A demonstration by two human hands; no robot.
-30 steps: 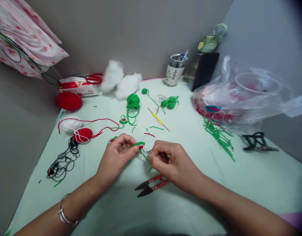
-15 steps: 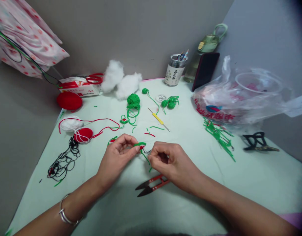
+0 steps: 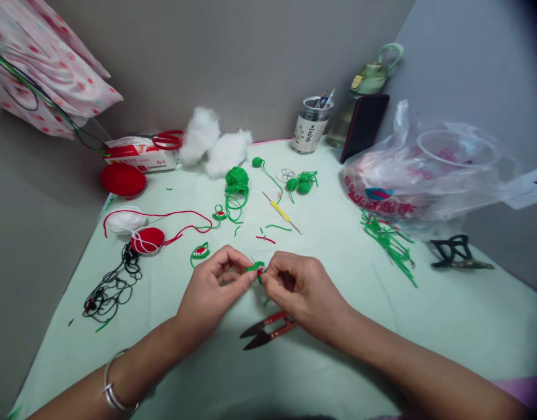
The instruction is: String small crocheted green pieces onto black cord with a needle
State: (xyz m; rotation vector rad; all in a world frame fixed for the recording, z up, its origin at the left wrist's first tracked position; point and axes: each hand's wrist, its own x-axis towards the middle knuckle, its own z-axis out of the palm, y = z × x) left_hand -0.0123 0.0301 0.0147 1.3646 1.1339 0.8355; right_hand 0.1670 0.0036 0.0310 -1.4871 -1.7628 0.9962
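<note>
My left hand (image 3: 213, 289) pinches a small green and red crochet piece (image 3: 255, 268) just above the pale green table (image 3: 426, 315). Thumb and fingers of my right hand (image 3: 301, 289) are pressed together at the same piece, on something too thin to make out. Both hands meet at the table's middle front. Red-handled thread snips (image 3: 268, 329) lie right below my right hand. A similar small green and red piece (image 3: 200, 252) rests on the table just left of my left hand.
Green yarn (image 3: 236, 181), a yellow-handled crochet hook (image 3: 281, 212) and white stuffing (image 3: 213, 143) lie further back. Red yarn ball (image 3: 148, 240) and black thread (image 3: 113, 289) are at left. A plastic bag (image 3: 421, 175), green yarn cuttings (image 3: 389, 242) and a black hair clip (image 3: 456, 252) sit right.
Both hands have shifted slightly toward me and closed together; my right fingers now touch the crochet piece. The small piece left of my left hand is uncovered.
</note>
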